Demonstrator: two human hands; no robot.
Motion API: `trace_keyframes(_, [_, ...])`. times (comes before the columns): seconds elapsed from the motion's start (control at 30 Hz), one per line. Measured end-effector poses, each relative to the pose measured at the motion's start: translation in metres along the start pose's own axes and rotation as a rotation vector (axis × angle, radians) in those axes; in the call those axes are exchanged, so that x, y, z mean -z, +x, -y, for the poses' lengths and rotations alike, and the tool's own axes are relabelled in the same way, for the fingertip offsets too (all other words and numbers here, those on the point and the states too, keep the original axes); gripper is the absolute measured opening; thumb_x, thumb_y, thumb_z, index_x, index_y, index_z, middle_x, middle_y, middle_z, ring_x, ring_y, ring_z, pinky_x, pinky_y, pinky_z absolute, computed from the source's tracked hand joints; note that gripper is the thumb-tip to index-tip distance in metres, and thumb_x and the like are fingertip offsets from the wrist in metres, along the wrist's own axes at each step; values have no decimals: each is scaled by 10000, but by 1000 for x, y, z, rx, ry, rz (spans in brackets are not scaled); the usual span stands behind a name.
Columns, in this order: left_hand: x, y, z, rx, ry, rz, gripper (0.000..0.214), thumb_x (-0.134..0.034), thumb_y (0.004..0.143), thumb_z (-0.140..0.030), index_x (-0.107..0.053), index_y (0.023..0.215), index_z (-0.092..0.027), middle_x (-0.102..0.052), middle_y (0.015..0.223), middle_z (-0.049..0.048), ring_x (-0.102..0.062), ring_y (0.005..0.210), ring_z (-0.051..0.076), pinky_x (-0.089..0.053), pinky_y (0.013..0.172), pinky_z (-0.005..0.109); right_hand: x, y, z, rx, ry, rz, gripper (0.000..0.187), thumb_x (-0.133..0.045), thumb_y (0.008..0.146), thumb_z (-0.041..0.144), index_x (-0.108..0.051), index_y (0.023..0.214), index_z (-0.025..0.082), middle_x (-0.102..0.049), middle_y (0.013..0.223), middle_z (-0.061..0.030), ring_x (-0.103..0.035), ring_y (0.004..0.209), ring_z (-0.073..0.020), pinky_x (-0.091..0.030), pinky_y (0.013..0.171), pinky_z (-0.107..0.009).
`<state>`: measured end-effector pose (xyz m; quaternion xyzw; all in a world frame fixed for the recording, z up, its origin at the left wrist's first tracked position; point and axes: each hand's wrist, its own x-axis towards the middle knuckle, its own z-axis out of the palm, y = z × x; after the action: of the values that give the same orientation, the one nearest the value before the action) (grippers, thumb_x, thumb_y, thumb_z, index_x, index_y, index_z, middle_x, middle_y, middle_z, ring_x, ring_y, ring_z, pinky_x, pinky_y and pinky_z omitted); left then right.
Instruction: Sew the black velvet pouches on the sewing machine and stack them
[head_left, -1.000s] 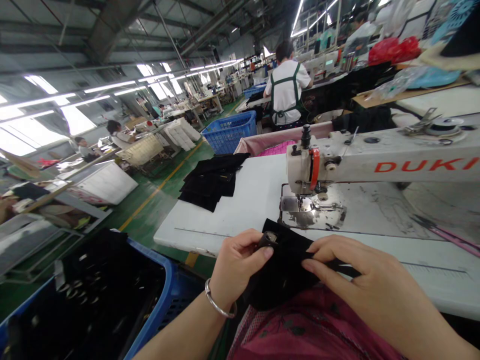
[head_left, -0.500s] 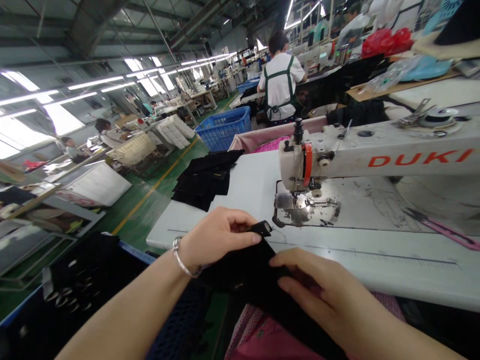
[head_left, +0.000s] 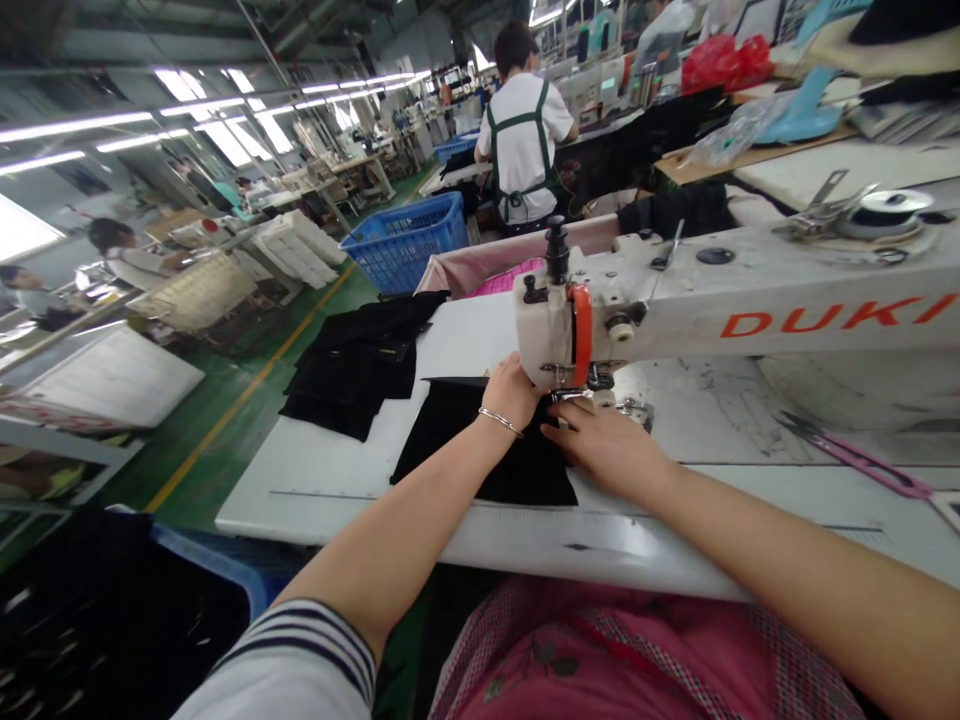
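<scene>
A black fabric piece [head_left: 459, 440] lies spread on the white sewing table [head_left: 330, 470], its right edge under the head of the white DUKI sewing machine [head_left: 675, 300]. My left hand [head_left: 512, 392] rests on the fabric just left of the needle area, fingers hidden behind the machine head. My right hand [head_left: 604, 445] lies flat on the fabric's right part, fingers stretched toward the presser foot. A silver bangle is on my left wrist.
A stack of black pieces [head_left: 352, 365] lies at the table's left. A blue crate [head_left: 187, 600] of black parts stands at my lower left. Pink scissors [head_left: 862, 460] lie at the right. A person in a white shirt [head_left: 525, 130] sits ahead, beside a blue basket [head_left: 405, 240].
Both hands carried the black piece from my lap up onto the table and slid it under the machine head. The piece now lies flat instead of bunched in my fingers.
</scene>
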<state>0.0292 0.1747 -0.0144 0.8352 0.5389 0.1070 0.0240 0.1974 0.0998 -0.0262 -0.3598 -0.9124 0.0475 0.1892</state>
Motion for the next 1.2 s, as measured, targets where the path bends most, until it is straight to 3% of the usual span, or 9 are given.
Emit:
trace_keyframes(0.13, [-7,-25,-6,-94,-59,-26,170,-583,916,-235,-666,1032,-143,-657,1059,98,-580,1050,237,-474,968,374,1,-21,-8,96,-29,-6,319,-506,906,103,-640,1195,130,-653,1155,-125,-571,1120,-251,-471,965,-421])
trace_keyframes(0.33, [-5,-64,-7,-319,-172,-77,284,-531,935,-136,-596,1210,-165,-629,1220,63,-552,1167,176,-445,1066,350,-4,-31,-1,139,-52,-133,291,-464,926,97,-651,1149,100,-672,1121,-125,-593,1104,-245,-495,951,-415])
trace_keyframes(0.73, [2,-58,-1,-430,-225,-110,256,-514,930,-93,-606,1166,-125,-664,1196,82,-601,1137,187,-479,1040,382,-4,-29,4,139,-62,-114,275,-507,906,107,-648,1141,98,-680,1117,-95,-616,1056,-242,-527,902,-405])
trace_keyframes(1.07, [1,-51,4,-373,-305,-47,254,-528,921,-123,-626,1153,-150,-667,1176,65,-585,1129,199,-472,1039,407,-5,-28,5,118,-41,-114,274,-514,909,105,-644,1150,103,-685,1125,-84,-615,1072,-239,-519,922,-402])
trace_keyframes(1.2, [11,-58,4,-373,-310,44,299,-489,955,-184,-585,1234,-145,-629,1259,90,-550,1210,197,-420,1100,412,-1,-29,8,105,-12,-74,284,-486,934,134,-628,1179,122,-670,1175,-77,-595,1123,-224,-505,949,-400])
